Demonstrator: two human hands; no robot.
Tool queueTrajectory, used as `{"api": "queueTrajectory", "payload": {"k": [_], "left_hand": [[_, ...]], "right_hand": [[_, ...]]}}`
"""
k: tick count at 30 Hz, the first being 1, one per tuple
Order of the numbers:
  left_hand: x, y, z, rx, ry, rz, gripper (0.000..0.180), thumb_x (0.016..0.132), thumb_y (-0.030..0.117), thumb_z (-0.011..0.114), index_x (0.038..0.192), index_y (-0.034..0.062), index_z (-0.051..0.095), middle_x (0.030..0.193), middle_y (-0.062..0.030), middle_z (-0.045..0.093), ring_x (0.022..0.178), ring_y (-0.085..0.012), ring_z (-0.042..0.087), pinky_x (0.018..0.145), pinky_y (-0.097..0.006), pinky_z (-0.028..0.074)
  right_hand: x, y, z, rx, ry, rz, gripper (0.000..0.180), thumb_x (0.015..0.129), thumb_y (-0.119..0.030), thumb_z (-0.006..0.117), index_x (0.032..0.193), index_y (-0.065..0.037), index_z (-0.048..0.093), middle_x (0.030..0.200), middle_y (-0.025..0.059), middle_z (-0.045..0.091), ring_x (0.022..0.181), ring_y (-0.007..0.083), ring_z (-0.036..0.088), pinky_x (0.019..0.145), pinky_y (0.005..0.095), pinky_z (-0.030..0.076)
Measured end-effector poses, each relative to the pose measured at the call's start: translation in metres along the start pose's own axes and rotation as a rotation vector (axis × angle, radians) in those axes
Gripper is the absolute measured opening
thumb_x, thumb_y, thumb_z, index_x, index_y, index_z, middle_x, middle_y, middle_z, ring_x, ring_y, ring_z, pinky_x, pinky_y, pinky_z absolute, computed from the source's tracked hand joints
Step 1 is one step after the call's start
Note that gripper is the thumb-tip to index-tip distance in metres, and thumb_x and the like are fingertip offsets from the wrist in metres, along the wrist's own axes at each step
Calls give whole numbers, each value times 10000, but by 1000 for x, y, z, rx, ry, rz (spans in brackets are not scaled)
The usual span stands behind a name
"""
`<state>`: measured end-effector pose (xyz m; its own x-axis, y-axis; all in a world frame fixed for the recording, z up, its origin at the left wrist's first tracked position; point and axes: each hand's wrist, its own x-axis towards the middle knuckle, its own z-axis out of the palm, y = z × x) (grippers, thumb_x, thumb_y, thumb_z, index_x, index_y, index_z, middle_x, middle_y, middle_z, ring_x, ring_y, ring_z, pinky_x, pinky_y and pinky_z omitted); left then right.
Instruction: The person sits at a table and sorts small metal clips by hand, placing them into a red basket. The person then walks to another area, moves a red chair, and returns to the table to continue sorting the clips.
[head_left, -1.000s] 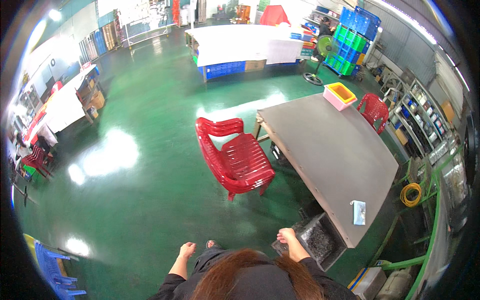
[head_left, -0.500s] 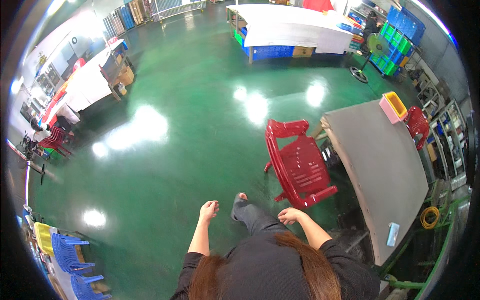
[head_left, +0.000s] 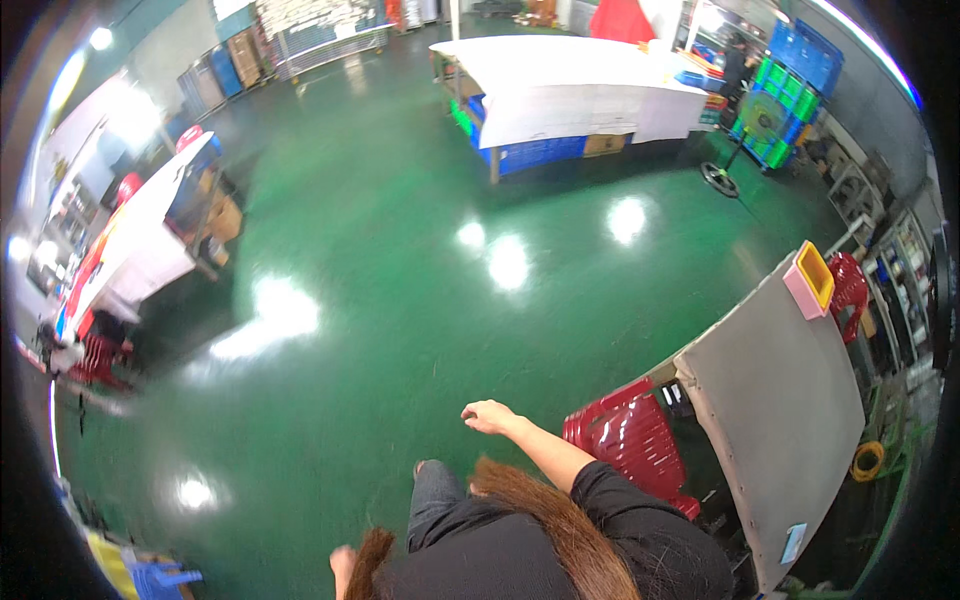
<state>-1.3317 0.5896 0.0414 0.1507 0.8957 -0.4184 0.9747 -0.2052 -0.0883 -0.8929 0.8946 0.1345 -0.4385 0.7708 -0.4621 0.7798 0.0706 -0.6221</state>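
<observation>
glossy red plastic chair [head_left: 632, 442], stacked — near right hand [head_left: 487, 415]

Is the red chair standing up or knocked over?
Standing up. The red chair sits on the green floor beside the grey table.

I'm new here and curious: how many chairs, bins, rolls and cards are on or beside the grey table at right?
Red chairs, a stack as one: 2
Pink bin: 1
Yellow roll: 1
White card: 1
Total: 5
</observation>
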Motion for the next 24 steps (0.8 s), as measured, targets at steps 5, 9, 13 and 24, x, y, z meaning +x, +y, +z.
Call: {"api": "queueTrajectory", "payload": {"k": [5, 9, 13, 24], "left_hand": [[181, -29, -57, -261, -219, -142, 180, 792, 257, 553, 841, 89, 594, 729, -42, 572, 684, -210, 548, 607, -367, 463], [357, -82, -133, -110, -227, -41, 140, 763, 235, 561, 785, 106, 610, 778, -75, 590, 749, -246, 568, 639, -383, 472], [648, -98, -247, 257, -90, 257, 107, 734, 214, 569, 729, 123, 626, 827, -108, 609, 815, -283, 588, 670, -399, 480], [1069, 392, -666, -964, 295, 602, 230, 822, 208, 502, 945, 59, 627, 787, -86, 628, 675, -164, 597, 635, -300, 480]], "right_hand": [[95, 107, -50, 90, 335, 153, 254, 764, -239, 506, 946, -118, 635, 900, 119, 647, 845, 277, 617, 743, 384, 487], [93, 218, -43, -59, 257, 277, 181, 614, -202, 551, 489, -76, 581, 556, 120, 580, 557, 280, 595, 500, 390, 461], [30, 319, -36, 62, -16, 765, 128, 618, -133, 620, 717, -80, 680, 739, 124, 648, 629, 280, 627, 564, 375, 500], [58, 401, -195, 1362, 508, 1051, 272, 813, -272, 566, 990, -72, 612, 886, 124, 643, 742, 223, 626, 635, 355, 492]]}}
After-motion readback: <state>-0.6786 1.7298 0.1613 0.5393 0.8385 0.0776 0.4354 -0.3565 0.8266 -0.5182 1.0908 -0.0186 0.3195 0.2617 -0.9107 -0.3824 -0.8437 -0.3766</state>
